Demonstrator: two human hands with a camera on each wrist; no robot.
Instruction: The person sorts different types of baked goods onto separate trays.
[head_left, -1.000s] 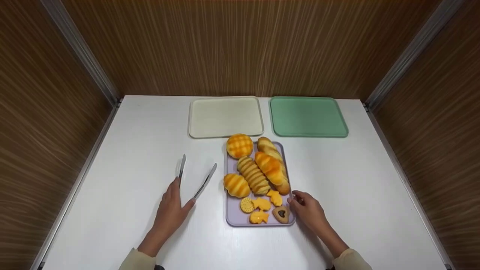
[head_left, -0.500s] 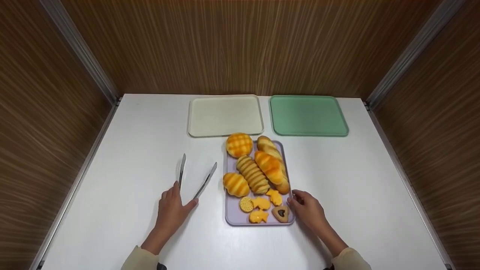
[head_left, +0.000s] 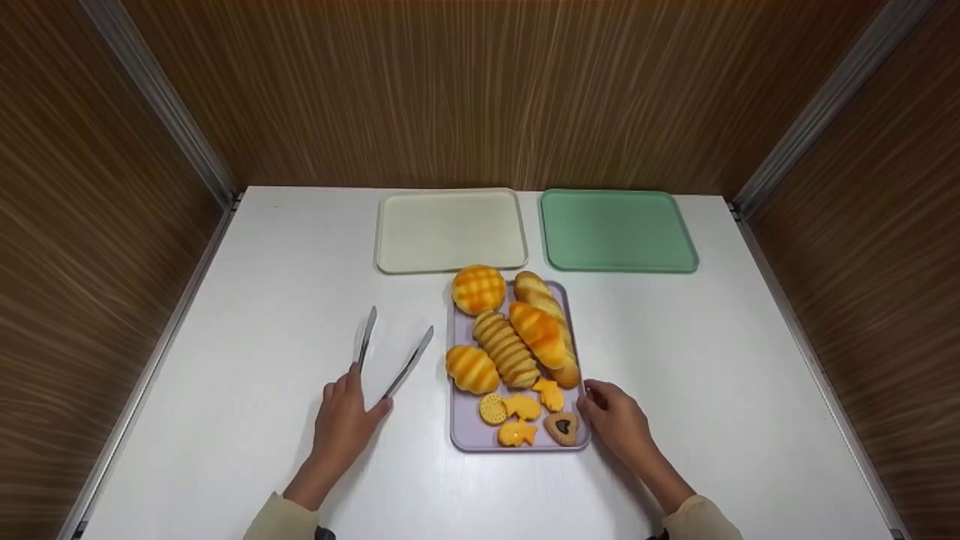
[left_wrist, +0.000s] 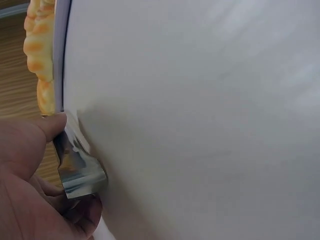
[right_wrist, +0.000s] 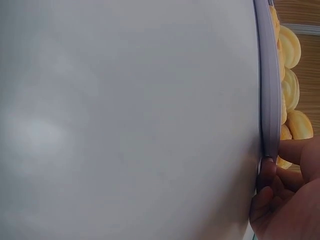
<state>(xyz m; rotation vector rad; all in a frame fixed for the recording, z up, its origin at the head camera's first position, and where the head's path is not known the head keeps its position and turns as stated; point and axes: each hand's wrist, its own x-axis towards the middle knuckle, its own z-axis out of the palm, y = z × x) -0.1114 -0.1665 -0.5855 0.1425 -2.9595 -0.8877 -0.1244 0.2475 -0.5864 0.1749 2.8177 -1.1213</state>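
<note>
1. Lilac tray (head_left: 469, 431): rounded rectangle, lengthwise front to back, loaded with breads (head_left: 506, 349) and cookies (head_left: 523, 407).
2. Metal tongs (head_left: 409, 366): prongs spread, tips forward, just left of tray, apart.

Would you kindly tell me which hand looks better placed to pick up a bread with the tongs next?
Probably the left hand: it holds the tongs, tips apart, beside the lilac tray, while the right hand pinches that tray's rim.

Breads (head_left: 506, 349) behind biscuits (head_left: 523, 407) on near tray (head_left: 469, 436), tongs (head_left: 409, 364) to its left, two trays (head_left: 452, 232) behind
</note>
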